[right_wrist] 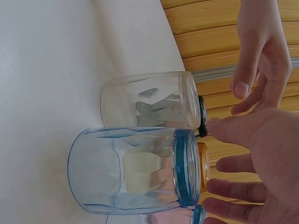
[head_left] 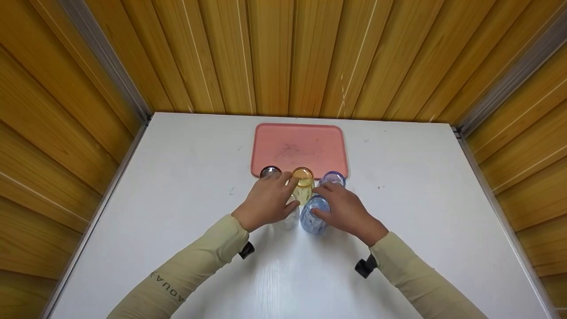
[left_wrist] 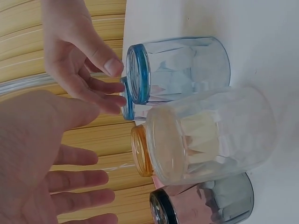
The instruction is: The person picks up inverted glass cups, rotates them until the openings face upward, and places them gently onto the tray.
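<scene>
Several faceted drinking glasses stand upright in two rows. Nearer the person are a clear glass (head_left: pixel 290 220) and a light blue glass (head_left: pixel 313 223); behind them stand a dark-rimmed glass (head_left: pixel 269 169), a yellow glass (head_left: pixel 303 178) with an amber rim, and a violet-blue glass (head_left: pixel 335 178). My left hand (head_left: pixel 269 200) hovers over the clear and dark-rimmed glasses, partly hiding both. Over the blue and violet-blue ones is my right hand (head_left: pixel 347 210). Both wrist views show fingers spread loosely just above the rims, with no glass between them.
Behind the glasses a pink rectangular tray (head_left: pixel 299 139) lies on the white table (head_left: pixel 195 177), its front edge close to the back row. Wood-patterned walls (head_left: pixel 270 57) with grey metal strips enclose the table at the back and both sides.
</scene>
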